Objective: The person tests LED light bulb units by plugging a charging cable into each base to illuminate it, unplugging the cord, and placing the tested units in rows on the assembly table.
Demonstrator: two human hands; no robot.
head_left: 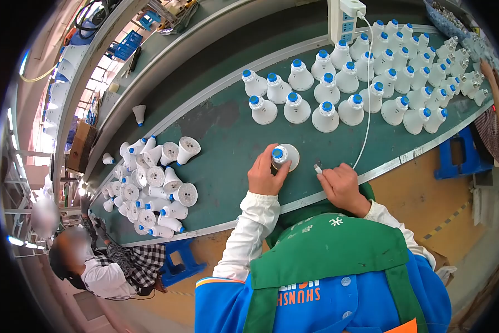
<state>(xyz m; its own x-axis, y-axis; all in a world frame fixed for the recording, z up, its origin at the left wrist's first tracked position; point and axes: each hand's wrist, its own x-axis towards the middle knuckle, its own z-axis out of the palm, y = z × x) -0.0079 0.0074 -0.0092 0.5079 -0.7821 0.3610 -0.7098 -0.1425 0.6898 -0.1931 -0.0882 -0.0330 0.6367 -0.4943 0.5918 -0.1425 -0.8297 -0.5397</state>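
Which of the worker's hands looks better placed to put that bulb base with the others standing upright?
Probably the left hand: it already grips the bulb housing on the belt. The right hand is pinching a small metal piece.

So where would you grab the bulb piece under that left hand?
Probably by its narrow neck, just below the blue cap, coming down from above. The bulb piece stands upright on its wide base, and the left hand already pinches it there.
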